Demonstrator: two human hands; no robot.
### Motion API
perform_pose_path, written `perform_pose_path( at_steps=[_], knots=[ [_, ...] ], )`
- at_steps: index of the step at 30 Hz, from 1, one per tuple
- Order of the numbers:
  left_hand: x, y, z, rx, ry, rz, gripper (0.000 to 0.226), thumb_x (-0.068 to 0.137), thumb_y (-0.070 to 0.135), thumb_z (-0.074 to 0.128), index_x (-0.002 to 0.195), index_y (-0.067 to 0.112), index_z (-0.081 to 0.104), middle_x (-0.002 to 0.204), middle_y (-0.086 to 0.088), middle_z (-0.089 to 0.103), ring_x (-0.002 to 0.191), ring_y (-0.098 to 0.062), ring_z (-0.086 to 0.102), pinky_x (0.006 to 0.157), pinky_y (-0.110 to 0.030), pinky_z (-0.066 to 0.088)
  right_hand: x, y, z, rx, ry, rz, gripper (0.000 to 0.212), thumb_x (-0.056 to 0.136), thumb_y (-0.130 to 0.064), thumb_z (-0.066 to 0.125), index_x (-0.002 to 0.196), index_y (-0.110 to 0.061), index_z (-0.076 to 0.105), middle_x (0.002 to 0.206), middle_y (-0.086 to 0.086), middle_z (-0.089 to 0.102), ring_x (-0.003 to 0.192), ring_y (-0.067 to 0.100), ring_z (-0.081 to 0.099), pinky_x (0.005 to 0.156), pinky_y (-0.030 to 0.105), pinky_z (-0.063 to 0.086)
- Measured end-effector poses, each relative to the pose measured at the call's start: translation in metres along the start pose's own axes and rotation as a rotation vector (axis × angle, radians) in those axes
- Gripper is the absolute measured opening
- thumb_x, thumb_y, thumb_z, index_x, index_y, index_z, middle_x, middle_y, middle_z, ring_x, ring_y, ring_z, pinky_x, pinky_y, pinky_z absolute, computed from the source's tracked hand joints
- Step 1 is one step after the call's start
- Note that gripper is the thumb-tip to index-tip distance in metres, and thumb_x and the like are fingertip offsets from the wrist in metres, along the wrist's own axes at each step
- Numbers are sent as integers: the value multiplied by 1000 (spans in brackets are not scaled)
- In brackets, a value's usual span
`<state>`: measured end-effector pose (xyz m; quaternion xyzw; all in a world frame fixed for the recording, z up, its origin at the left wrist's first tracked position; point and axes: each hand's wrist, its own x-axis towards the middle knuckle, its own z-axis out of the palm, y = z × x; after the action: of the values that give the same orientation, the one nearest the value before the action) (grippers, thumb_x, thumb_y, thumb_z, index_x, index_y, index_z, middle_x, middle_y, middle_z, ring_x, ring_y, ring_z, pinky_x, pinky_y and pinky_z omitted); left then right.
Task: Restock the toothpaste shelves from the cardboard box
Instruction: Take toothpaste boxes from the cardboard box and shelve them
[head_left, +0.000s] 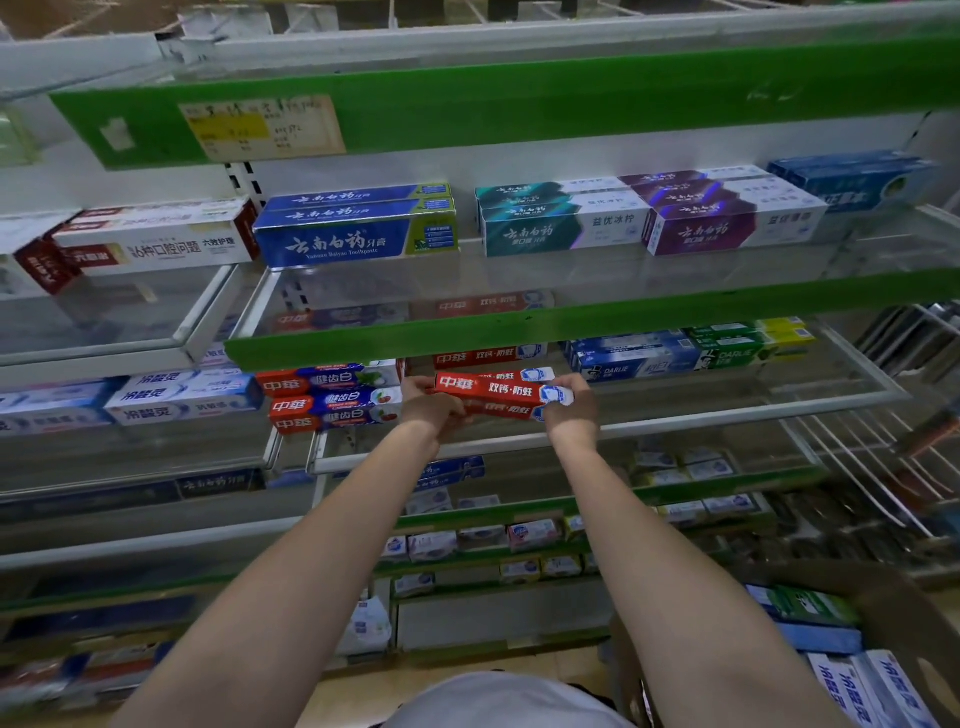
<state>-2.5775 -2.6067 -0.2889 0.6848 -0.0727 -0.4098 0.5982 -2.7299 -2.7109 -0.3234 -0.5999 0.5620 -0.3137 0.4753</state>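
Note:
Both my hands hold a small stack of red toothpaste boxes (493, 394) over the middle glass shelf (727, 415). My left hand (428, 408) grips the stack's left end, and my right hand (574, 408) grips its right end. Another red box of the same kind (488, 357) lies just behind, further back on the shelf. The cardboard box (893, 613) stands at the lower right, with several blue, green and white toothpaste boxes (831, 639) inside.
Red and blue toothpaste boxes (332, 397) lie stacked directly left of my hands, and blue and green boxes (691, 353) sit at the right rear. The shelf above, with a green front strip (571, 322), carries blue, teal and purple boxes. Lower shelves hold small packs.

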Motion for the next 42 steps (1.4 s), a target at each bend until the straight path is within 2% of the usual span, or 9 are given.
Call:
perform_pose_path(
  at_steps=[5, 8, 13, 16, 19, 22, 26, 34, 42],
  knots=[
    [15, -14, 5, 231, 65, 36, 72, 81, 16, 75, 136, 24, 31, 130, -8, 55, 116, -26, 57, 102, -45, 49, 8, 6, 7, -137, 87, -9, 35, 88, 1, 67, 109, -26, 61, 135, 9, 49, 128, 28, 46, 90, 40, 57],
    [27, -23, 6, 575, 130, 88, 57, 87, 36, 70, 133, 17, 41, 126, -5, 60, 111, -22, 60, 98, -34, 48, 10, 6, 6, -68, 108, 32, 51, 87, 2, 69, 129, -21, 53, 133, 12, 54, 125, 27, 48, 91, 38, 54],
    [22, -24, 3, 618, 174, 150, 37, 93, 21, 67, 126, 15, 50, 114, -4, 64, 101, -22, 62, 86, -33, 48, 16, 9, 7, -187, 84, 13, 46, 92, -6, 63, 136, -17, 54, 134, 8, 59, 125, 27, 44, 96, 37, 47],
    [23, -30, 6, 681, 209, 202, 33, 93, 22, 66, 122, 16, 53, 122, -8, 64, 112, -26, 59, 99, -41, 50, 17, 8, 9, -142, 88, 57, 53, 92, -7, 65, 141, -21, 53, 133, 11, 57, 127, 27, 44, 97, 38, 49],
    [23, -36, 11, 715, 261, 252, 33, 94, 13, 62, 125, 14, 52, 142, -13, 43, 124, -30, 51, 107, -35, 42, 15, 9, 9, -124, 95, 49, 54, 91, -7, 66, 141, -23, 53, 134, 11, 56, 126, 27, 46, 99, 40, 50],
    [16, -41, 17, 728, 302, 232, 37, 94, 10, 62, 128, 12, 49, 152, -17, 23, 115, -31, 57, 87, -25, 39, 15, 13, 8, -188, 102, -6, 50, 92, -12, 66, 140, -20, 54, 138, 6, 55, 130, 26, 44, 104, 41, 46],
    [17, -40, 17, 763, 264, 209, 41, 96, 15, 58, 135, 13, 45, 146, -16, 34, 112, -31, 58, 82, -30, 40, 15, 18, 10, -240, 128, -19, 44, 93, -16, 65, 136, -16, 57, 141, 9, 44, 130, 28, 47, 101, 37, 48],
    [24, -31, 7, 777, 176, 232, 45, 94, 20, 62, 135, 19, 47, 131, -11, 54, 113, -27, 57, 100, -43, 46, 19, 9, 11, -254, 124, 42, 49, 95, -19, 67, 142, -25, 54, 143, 10, 41, 126, 29, 50, 95, 35, 51],
    [29, -39, -5, 625, 229, 247, 40, 94, 14, 65, 128, 11, 45, 109, -5, 60, 98, -23, 58, 84, -35, 46, 13, 11, 13, -237, 227, -27, 39, 91, -21, 72, 121, -8, 50, 128, 12, 51, 110, 27, 59, 80, 28, 49]
  ],
)
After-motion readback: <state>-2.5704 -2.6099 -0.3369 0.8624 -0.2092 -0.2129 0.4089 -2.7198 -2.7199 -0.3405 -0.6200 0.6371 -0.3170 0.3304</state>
